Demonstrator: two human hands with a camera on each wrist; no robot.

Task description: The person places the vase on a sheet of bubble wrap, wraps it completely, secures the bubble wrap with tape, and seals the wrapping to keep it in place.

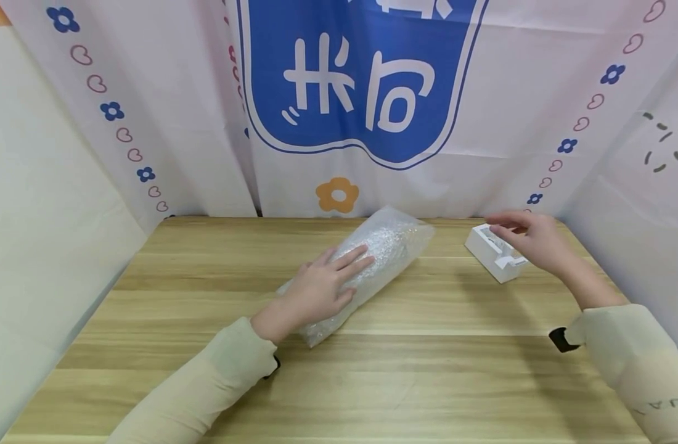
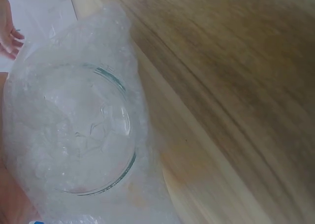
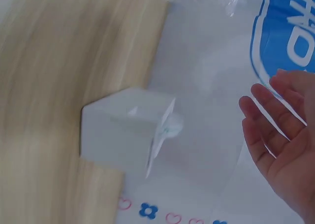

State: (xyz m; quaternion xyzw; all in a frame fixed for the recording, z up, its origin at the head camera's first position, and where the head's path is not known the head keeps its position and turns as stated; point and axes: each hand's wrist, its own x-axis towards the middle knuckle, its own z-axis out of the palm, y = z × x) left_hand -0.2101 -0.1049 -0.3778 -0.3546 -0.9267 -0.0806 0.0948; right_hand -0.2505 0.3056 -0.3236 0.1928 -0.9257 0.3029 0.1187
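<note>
A long bubble-wrapped package [image 1: 380, 253] lies slantwise on the table, and my left hand [image 1: 319, 287] rests on its near part with fingers spread. Through the wrap, the left wrist view shows the round, clear, glass-like end of an object [image 2: 98, 130] with a greenish rim. The rest of that object is blurred by the bubbles. Off to the right, my right hand [image 1: 530, 240] hovers over a white boxy tape dispenser [image 1: 491, 256]. In the right wrist view its fingers [image 3: 275, 120] are loosely extended, apart from the dispenser [image 3: 118, 135], with nothing in them.
The wooden table [image 1: 416, 376] reaches back to a white cloth backdrop [image 1: 516, 123] with a blue printed emblem. Pale side walls [image 1: 45, 216] stand to the left and right. The dispenser is near the table's back right corner.
</note>
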